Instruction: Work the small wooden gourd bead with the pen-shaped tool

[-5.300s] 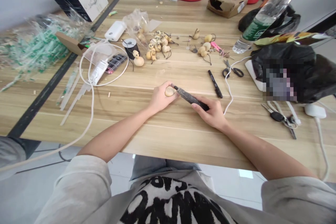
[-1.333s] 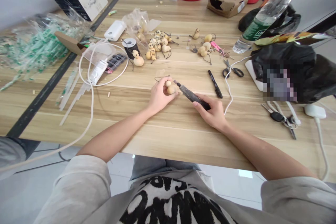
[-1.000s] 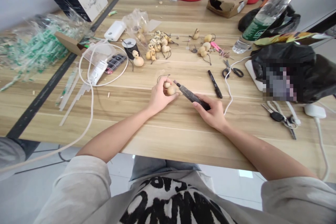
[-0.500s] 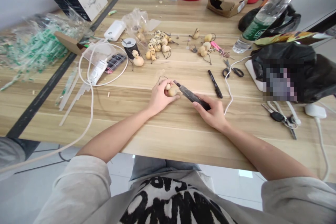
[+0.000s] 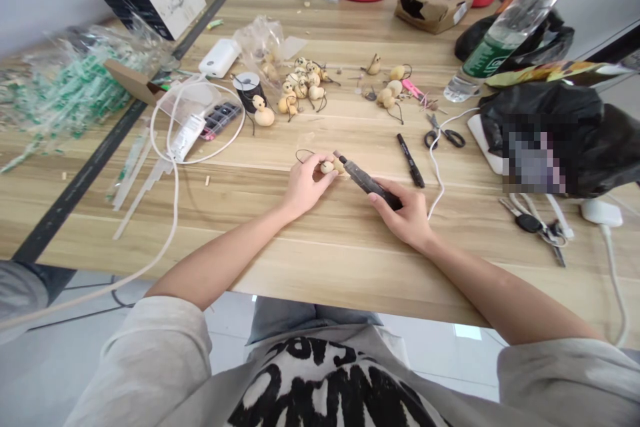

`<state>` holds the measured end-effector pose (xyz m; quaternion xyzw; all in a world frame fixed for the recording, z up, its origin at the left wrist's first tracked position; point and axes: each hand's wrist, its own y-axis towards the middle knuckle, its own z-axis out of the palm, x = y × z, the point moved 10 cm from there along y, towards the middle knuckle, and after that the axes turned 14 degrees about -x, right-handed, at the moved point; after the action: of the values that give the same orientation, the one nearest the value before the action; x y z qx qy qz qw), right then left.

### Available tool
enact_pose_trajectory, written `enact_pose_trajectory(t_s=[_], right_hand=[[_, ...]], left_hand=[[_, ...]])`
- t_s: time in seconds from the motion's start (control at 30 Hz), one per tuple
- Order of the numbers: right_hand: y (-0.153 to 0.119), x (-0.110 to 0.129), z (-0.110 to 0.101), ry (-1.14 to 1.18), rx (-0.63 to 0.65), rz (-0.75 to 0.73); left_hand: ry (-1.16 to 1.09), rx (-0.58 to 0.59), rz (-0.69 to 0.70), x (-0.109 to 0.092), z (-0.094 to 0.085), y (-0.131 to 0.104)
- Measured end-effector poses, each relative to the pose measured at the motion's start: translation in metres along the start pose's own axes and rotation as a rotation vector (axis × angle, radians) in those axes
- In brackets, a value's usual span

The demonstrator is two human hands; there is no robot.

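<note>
My left hand (image 5: 305, 187) pinches a small pale gourd (image 5: 327, 167), which lies sideways between thumb and fingers just above the table. A thin dark cord loop sticks out beyond these fingers, and part of the gourd is hidden. Wrapped around a dark, thick pen-shaped tool (image 5: 367, 182) is my right hand (image 5: 405, 215). The tool's narrow tip points up and left, close to the gourd's right end; whether they touch I cannot tell. A white cable (image 5: 437, 183) runs beside the right hand.
Several small gourds with dark cords (image 5: 300, 87) are grouped farther back, near a spool of black cord (image 5: 249, 90). Right of centre lie a black marker (image 5: 411, 160) and scissors (image 5: 445, 133). A plastic bottle (image 5: 493, 50), black bags (image 5: 535, 100) and keys (image 5: 530, 221) occupy the right side.
My left hand has turned the gourd, so it now lies more sideways with its larger part toward the tool. The right hand and tool have barely moved.
</note>
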<state>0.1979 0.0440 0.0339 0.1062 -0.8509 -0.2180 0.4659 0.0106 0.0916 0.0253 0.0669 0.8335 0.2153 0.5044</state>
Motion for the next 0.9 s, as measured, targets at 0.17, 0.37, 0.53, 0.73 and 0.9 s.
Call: enact_pose_trajectory(t_s=[0.17, 0.37, 0.53, 0.73, 0.9], right_hand=[[0.0009, -0.0008, -0.0018, -0.01, -0.021, 0.008], [0.0025, -0.0044, -0.003, -0.034, -0.033, 0.041], [0.0031, -0.005, -0.0016, -0.031, -0.018, 0.046], [0.0028, -0.0035, -0.0012, -0.041, -0.007, 0.025], [0.0027, -0.0017, -0.0001, -0.025, 0.009, 0.013]], left_hand=[[-0.015, 0.004, -0.059, 0.0036, 0.0008, -0.0009], [-0.056, 0.018, -0.09, 0.0072, 0.003, -0.003], [-0.032, 0.004, -0.067, 0.0079, 0.0015, -0.0026], [-0.01, -0.016, -0.041, 0.0071, 0.0001, -0.0017], [0.011, -0.027, -0.036, 0.0061, -0.002, -0.0012]])
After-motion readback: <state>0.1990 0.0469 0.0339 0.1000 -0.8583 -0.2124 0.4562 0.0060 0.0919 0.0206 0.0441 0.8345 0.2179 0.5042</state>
